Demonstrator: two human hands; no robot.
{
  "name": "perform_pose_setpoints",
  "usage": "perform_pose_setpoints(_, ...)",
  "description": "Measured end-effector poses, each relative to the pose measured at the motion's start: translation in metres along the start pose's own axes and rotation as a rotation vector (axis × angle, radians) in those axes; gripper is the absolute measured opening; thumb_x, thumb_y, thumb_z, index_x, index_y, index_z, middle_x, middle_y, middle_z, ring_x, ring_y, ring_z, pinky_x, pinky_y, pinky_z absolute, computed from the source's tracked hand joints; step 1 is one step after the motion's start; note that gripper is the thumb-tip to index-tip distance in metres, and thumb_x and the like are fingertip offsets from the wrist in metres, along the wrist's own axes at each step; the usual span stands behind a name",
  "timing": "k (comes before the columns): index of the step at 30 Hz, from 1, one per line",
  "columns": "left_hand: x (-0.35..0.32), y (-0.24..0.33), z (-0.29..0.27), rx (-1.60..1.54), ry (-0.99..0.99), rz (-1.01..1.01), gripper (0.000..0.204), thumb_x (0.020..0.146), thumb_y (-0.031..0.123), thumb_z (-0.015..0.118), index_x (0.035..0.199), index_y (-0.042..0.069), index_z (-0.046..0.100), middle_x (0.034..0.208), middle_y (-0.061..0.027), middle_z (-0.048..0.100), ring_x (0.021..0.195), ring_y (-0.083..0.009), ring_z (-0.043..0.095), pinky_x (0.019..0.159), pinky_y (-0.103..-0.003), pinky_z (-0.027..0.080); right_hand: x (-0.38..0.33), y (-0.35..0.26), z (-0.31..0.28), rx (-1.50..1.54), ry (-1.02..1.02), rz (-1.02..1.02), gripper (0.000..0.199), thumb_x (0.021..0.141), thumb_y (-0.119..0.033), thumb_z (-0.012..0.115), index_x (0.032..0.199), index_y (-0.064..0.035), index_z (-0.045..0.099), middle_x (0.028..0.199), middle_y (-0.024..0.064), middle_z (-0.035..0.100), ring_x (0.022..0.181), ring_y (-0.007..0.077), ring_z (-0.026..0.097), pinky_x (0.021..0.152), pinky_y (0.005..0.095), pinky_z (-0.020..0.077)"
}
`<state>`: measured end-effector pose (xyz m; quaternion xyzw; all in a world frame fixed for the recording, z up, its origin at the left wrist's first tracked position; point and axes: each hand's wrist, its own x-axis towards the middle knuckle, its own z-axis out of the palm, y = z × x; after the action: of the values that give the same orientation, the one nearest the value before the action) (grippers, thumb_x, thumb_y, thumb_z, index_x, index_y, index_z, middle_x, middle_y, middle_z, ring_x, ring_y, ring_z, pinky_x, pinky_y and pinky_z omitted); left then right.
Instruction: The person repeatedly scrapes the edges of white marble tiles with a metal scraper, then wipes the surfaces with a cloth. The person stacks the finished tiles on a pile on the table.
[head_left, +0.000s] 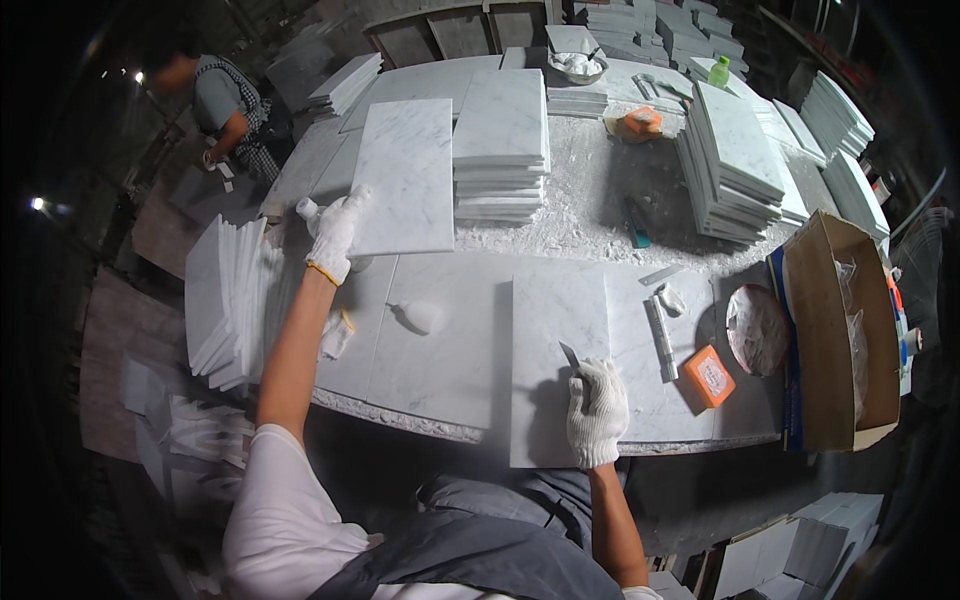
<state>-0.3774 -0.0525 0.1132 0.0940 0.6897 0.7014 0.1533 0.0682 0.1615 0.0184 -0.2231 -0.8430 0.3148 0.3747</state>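
My left hand (338, 228), in a white knit glove with a yellow cuff edge, grips a white marble tile (410, 170) by its lower left edge. The tile's underside is hidden. In a similar glove, my right hand (598, 412) is closed round a small tool with a thin pointed metal blade (570, 355), probably a scraper; its handle is hidden in the fingers. That hand is over the right part of another marble tile (545, 310), which lies at the table's near edge and overhangs it. A white teardrop-shaped piece (415, 317) lies between my hands.
Marble tile stacks (500, 130) (730, 160) stand behind. Upright tiles (225, 300) lean at left. At right are an orange block (710, 376), a white-smeared round dish (756, 330), a tube (662, 338) and a cardboard box (835, 330). Another person (228, 110) works far left.
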Motion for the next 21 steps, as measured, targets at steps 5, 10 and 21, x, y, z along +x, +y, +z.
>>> perform_pose_setpoints(5, 0.026, -0.010, -0.010, -0.036, 0.026, -0.055, 0.049, 0.107, 0.036, 0.062, 0.137, -0.004, 0.061, 0.128, -0.0063, 0.069, 0.112, -0.0159, 0.067, 0.097, -0.031, 0.054, 0.001, 0.000, 0.000, 0.012, -0.034, 0.034, 0.025, 0.090, -0.005, 0.070, 0.115, -0.0077, 0.067, 0.115, 0.0156, 0.071, 0.110, 0.0390, 0.066, 0.096, 0.0467, 0.0527)
perform_pose_setpoints(10, 0.026, -0.010, -0.013, -0.066, 0.018, -0.098, 0.051, 0.108, 0.037, 0.061, 0.139, -0.003, 0.061, 0.131, -0.0070, 0.068, 0.116, -0.0163, 0.066, 0.097, -0.031, 0.055, 0.002, -0.003, -0.002, 0.019, -0.052, 0.078, 0.019, 0.094, -0.009, 0.069, 0.112, -0.0066, 0.070, 0.113, 0.0148, 0.073, 0.114, 0.0379, 0.068, 0.107, 0.0477, 0.0498)
perform_pose_setpoints(21, 0.045, -0.017, -0.016, 0.116, 0.007, -0.015, 0.051, 0.102, 0.044, 0.070, 0.132, 0.003, 0.067, 0.119, -0.0011, 0.072, 0.105, -0.0091, 0.067, 0.088, -0.027, 0.056, 0.008, -0.010, -0.004, 0.029, -0.041, 0.012, 0.026, 0.085, 0.000, 0.068, 0.110, -0.0085, 0.070, 0.109, 0.0122, 0.070, 0.103, 0.0346, 0.066, 0.092, 0.0430, 0.0523)
